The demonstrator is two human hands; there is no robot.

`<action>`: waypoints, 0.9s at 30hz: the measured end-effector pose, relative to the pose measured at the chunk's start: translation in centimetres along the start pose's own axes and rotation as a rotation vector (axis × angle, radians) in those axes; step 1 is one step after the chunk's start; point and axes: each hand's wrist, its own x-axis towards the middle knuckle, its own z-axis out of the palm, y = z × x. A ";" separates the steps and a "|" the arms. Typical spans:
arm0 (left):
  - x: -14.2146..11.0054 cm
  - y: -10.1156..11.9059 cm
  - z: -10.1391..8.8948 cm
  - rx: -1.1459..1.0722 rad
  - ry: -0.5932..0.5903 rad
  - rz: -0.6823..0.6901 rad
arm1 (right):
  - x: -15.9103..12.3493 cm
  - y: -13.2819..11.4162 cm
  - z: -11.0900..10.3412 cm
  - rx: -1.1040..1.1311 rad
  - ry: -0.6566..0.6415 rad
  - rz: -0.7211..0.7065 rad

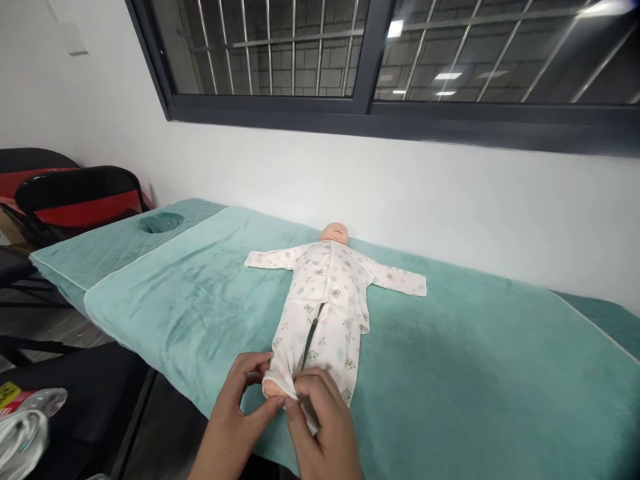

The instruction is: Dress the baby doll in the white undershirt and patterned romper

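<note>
A baby doll (pixel 334 232) lies on its back on the teal bed cover, arms spread out. It wears a white printed long-sleeved top (pixel 325 273) and matching trousers (pixel 336 343). At the leg on the left, my left hand (pixel 245 407) curls round the doll's foot (pixel 273 389), thumb by the sole. My right hand (pixel 323 420) pinches the cuff of that trouser leg between thumb and fingers. The cuff sits around the foot, part of which shows. The lower end of the other leg is partly hidden behind my right hand.
The teal cover (pixel 480 360) spreads over a massage bed with a face hole (pixel 161 223) at its left end. A white wall and a barred window (pixel 270 53) stand behind. Black and red chairs (pixel 85 200) are at left; a plastic-wrapped item (pixel 30 417) lies on a black seat.
</note>
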 end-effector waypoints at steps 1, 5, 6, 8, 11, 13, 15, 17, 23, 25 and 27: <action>0.1 -0.2 0.0 -0.006 -0.006 0.009 | -0.1 -0.2 0.2 0.044 0.021 0.009; 0.1 -0.8 0.2 0.072 -0.046 0.077 | -0.3 -0.6 1.2 0.146 0.089 0.030; 0.1 -1.0 0.2 0.105 -0.061 0.090 | -0.4 -0.5 1.4 0.154 0.100 0.030; 0.1 -1.2 0.2 0.155 -0.092 0.098 | -0.5 -0.2 1.9 0.127 0.117 0.027; 0.1 -1.6 -0.2 0.181 -0.101 0.081 | -0.8 0.7 2.3 -0.048 0.132 -0.024; 0.1 -1.7 -0.8 0.194 -0.105 0.082 | -0.8 1.3 2.2 -0.209 0.123 -0.081; 0.0 -1.7 -1.6 0.209 -0.119 0.087 | -0.7 1.7 1.9 -0.336 0.080 -0.143; -0.1 -1.5 -2.4 0.214 -0.138 0.100 | -0.6 1.9 1.5 -0.410 0.025 -0.196; -0.4 -2.0 -3.4 0.214 -0.114 0.152 | -1.3 1.9 1.6 -0.412 0.024 -0.347; -0.6 -2.7 -3.3 0.229 -0.080 0.118 | -1.7 2.0 2.0 -0.416 0.085 -0.389; -0.8 -3.3 -3.0 0.245 -0.061 0.079 | -1.8 1.9 2.3 -0.447 0.139 -0.415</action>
